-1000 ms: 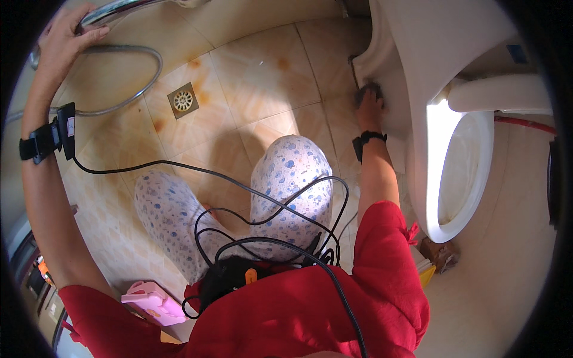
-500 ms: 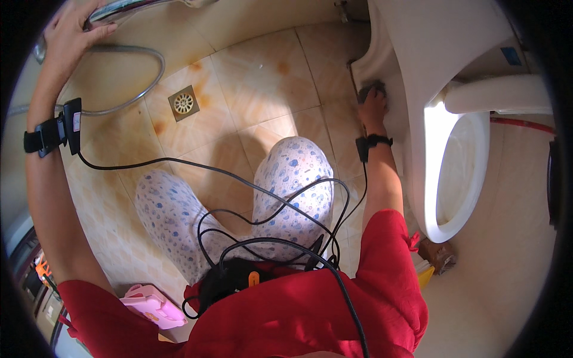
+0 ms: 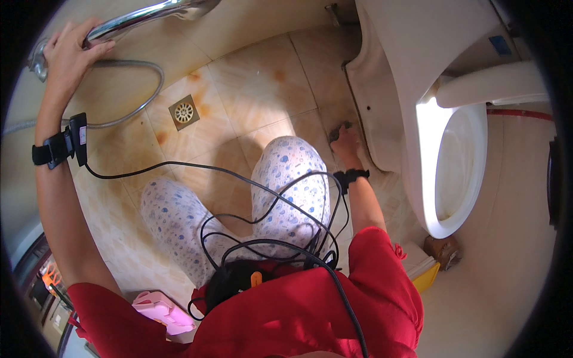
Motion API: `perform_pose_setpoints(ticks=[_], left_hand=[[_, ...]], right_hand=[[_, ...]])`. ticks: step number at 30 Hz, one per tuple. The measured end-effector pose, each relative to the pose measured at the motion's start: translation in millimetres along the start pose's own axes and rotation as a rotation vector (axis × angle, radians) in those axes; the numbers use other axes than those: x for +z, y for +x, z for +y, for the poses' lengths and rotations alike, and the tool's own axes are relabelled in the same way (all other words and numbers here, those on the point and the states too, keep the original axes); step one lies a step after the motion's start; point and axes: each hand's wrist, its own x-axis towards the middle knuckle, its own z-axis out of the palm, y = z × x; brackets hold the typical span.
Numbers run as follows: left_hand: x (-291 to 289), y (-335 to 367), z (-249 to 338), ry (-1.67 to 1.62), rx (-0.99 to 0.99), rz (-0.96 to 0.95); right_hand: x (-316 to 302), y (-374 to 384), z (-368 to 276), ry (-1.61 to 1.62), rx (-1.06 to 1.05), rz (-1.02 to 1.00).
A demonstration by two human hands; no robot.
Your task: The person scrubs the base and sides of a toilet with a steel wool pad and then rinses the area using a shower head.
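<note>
My left hand is at the upper left, its thumb below and fingers above the near end of a chrome handheld shower head, closed around it. A chrome fitting shows beside that wrist. My right hand is closed on a dark grey scouring pad, pressed to the tiled floor beside the white toilet's base. Most of the pad is hidden under the fingers.
A metal shower hose loops near a square floor drain. Black cables run across my knees from the wrist straps. A pink plastic case lies lower left; a yellow-edged item and a brown package sit by the toilet.
My right hand has moved with the pad from the side of the toilet's base down to the floor tiles, nearer my knee. The left hand keeps its hold; the view has shifted slightly.
</note>
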Motion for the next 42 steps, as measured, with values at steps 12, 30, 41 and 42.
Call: perform_pose_setpoints(ticks=[12, 30, 41, 42], left_hand=[[11.2, -15.4, 1.3, 0.098, -0.077, -0.082], [44.2, -1.5, 12.5, 0.077, -0.095, -0.075], [63.7, -24.2, -10.7, 0.167, -0.159, -0.173], [59.4, -26.2, -6.8, 0.161, -0.161, -0.165]], right_hand=[[-24.7, -18.1, 61.5, -0.491, 0.028, 0.391], [121.3, -45.4, 243.5, 0.087, 0.400, 0.251], [21.4, 68.7, 56.9, 0.265, -0.048, 0.636], [12.1, 71.3, 63.8, 0.260, -0.045, 0.644]])
